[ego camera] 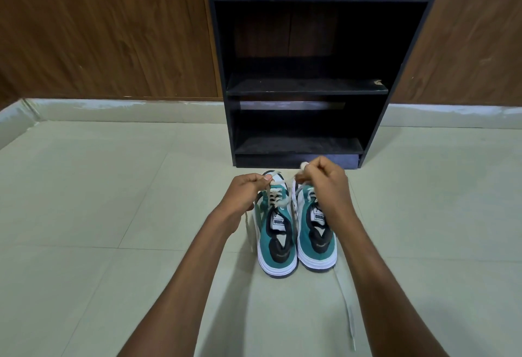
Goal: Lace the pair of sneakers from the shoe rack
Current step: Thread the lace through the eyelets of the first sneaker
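Head view looks down at two teal and white sneakers standing side by side on a pale tiled floor [113, 187], heels toward the camera and toes toward a black shoe rack [302, 85]. That rack stands just beyond the toes, against a brown wood-panelled wall [99, 31]. Over the toe end of the left sneaker [275, 239], the left hand [244, 194] has its fingers curled and its thumb and forefinger pinched on a cream lace [278, 201] that crosses the eyelets of that shoe. Another length of the same lace hangs below this hand and trails down along the outer side of the left sneaker to the floor. Above the front of the right sneaker [316, 241], the right hand [324, 183] is closed with its fingers curled, gripping a small bunch of lace that shows pale at its fingertips near the top of the fist. From the heel side of the right sneaker, a long white lace end [348, 311] runs across the tiles toward the camera, lying flat and nearly straight beside the right forearm. Both tongues bear a white label with black lettering. The lowest shelves of the rack in view hold nothing that can be made out in the dark.
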